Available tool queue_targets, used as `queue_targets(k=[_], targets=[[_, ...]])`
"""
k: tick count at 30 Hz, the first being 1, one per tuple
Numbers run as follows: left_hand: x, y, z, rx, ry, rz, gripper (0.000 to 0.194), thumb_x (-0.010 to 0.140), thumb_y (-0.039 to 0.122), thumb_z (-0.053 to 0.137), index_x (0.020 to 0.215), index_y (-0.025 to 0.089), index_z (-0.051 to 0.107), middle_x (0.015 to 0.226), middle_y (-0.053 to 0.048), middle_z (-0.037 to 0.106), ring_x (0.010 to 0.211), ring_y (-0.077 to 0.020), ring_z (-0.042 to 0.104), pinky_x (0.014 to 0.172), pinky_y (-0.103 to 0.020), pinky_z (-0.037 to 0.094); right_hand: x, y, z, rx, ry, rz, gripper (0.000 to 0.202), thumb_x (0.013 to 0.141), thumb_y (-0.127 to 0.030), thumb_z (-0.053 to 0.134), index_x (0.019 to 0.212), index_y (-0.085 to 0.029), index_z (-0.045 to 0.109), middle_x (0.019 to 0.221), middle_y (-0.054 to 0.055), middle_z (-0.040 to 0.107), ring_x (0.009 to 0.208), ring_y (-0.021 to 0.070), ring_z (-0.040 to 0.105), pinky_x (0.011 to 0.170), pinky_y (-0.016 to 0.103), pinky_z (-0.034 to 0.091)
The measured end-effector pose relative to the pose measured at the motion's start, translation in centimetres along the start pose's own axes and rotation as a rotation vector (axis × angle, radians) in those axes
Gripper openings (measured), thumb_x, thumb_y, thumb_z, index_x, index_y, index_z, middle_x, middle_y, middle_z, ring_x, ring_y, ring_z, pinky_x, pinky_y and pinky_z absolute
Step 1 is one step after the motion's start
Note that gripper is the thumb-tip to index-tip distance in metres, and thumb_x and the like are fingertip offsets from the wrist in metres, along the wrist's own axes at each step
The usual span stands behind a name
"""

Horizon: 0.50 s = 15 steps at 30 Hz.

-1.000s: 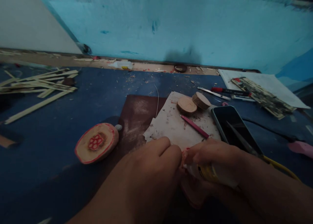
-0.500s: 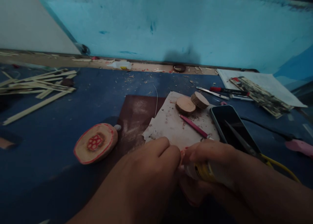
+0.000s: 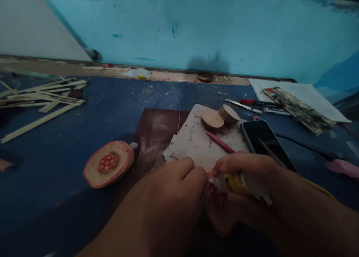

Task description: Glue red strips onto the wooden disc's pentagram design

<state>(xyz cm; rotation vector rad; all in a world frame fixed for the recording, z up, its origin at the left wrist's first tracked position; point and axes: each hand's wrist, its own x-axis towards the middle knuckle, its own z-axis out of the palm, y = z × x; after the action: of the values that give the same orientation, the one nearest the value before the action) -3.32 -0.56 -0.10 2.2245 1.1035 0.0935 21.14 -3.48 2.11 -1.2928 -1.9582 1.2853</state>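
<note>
My right hand [image 3: 252, 175] is wrapped round a small clear bottle with a yellow label [image 3: 237, 183], its white tip pointing left, close to my left fingers. Beneath the bottle lies a dark wooden piece with red markings [image 3: 220, 212], partly hidden and in shadow. My left hand [image 3: 174, 193] is closed at the left edge of that piece; what its fingertips hold is hidden. Off to the left, a wood slice with a red rim and red circles [image 3: 108, 163] rests by the brown sheet [image 3: 148, 132].
White paper [image 3: 190, 145] bears two plain wood slices [image 3: 212, 120] and a pink pencil-like tool [image 3: 220, 142]. To the right are a phone [image 3: 260, 137], scissors, a red-and-black marker [image 3: 262, 104] and a pink object [image 3: 343, 168]. Thin sticks [image 3: 47, 96] lie at left.
My right hand and the bottle have shifted slightly up, so the bottle's tip and more of the red-marked piece now show. My left hand has stayed nearly still.
</note>
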Motion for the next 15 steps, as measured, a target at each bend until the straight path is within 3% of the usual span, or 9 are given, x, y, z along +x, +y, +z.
queue_targets(k=[6,10,15], targets=[[0.1,0.3,-0.4,0.006,-0.013,0.0,0.026,0.102,0.013,0.046,0.087,0.026,0.062,0.091,0.001,0.065,0.073,-0.0198,0.059,0.061,-0.032,0.043,-0.1,0.1,-0.8,-0.209,-0.039,-0.032,0.043,0.107,-0.024,0.062,0.141,-0.043,0.045,0.096,-0.008,0.08,0.084,0.0156,0.079,0.077,0.025,0.061],[0.3,0.5,-0.6,0.02,-0.01,-0.037,0.02,0.104,0.02,0.051,0.09,0.026,0.064,0.091,0.002,0.066,0.077,-0.0184,0.061,0.065,-0.027,0.048,-0.2,0.4,-0.8,-0.318,0.038,-0.107,0.045,0.106,-0.027,0.063,0.143,-0.043,0.042,0.111,-0.004,0.078,0.091,0.0171,0.079,0.077,0.026,0.06],[1.2,0.9,-1.2,0.02,0.005,-0.046,0.01,0.103,0.029,0.059,0.099,0.026,0.067,0.089,0.001,0.066,0.086,-0.0186,0.065,0.075,-0.025,0.054,-0.3,0.9,-0.7,-0.31,0.041,-0.11,0.049,0.107,-0.028,0.063,0.147,-0.043,0.038,0.1,-0.005,0.078,0.084,0.0172,0.079,0.073,0.026,0.061]])
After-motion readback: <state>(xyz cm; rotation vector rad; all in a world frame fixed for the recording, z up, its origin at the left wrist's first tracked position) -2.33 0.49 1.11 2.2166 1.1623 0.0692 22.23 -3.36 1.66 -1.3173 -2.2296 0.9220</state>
